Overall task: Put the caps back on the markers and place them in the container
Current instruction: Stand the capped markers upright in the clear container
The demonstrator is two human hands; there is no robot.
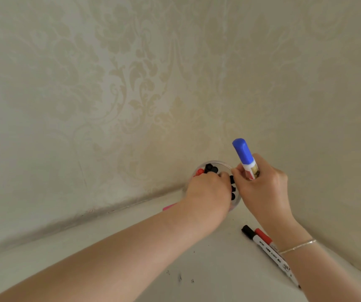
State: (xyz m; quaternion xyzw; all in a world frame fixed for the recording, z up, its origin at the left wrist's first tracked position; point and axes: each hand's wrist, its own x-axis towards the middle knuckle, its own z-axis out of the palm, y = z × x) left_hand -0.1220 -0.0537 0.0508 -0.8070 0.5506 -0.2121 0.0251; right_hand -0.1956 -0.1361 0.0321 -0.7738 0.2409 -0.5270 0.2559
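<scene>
Right hand (262,184), right of centre, clenched round capped blue marker (246,159), cap up; left hand (207,192) over clear container (226,165), grip not discernible. Lower vertically into free space among stored markers; black marker (260,241) and red marker (266,238) remaining, lower right.

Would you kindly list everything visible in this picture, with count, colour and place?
Clear round plastic container: one, transparent, in the corner of the table against the wall; black and red marker ends show inside.
Blue-capped thick marker: one, blue cap, white barrel, upright in the right hand.
Black-capped thin marker: one, white barrel, lying on the table at right.
Red-capped thin marker: one, white barrel, lying beside the black one.
Pink object: one, mostly hidden behind the left wrist.
White table: one, a few dark specks.
Patterned wallpaper: beige.
Left hand: over the container.
Right hand: grips the blue marker; silver bracelet on the wrist.
</scene>
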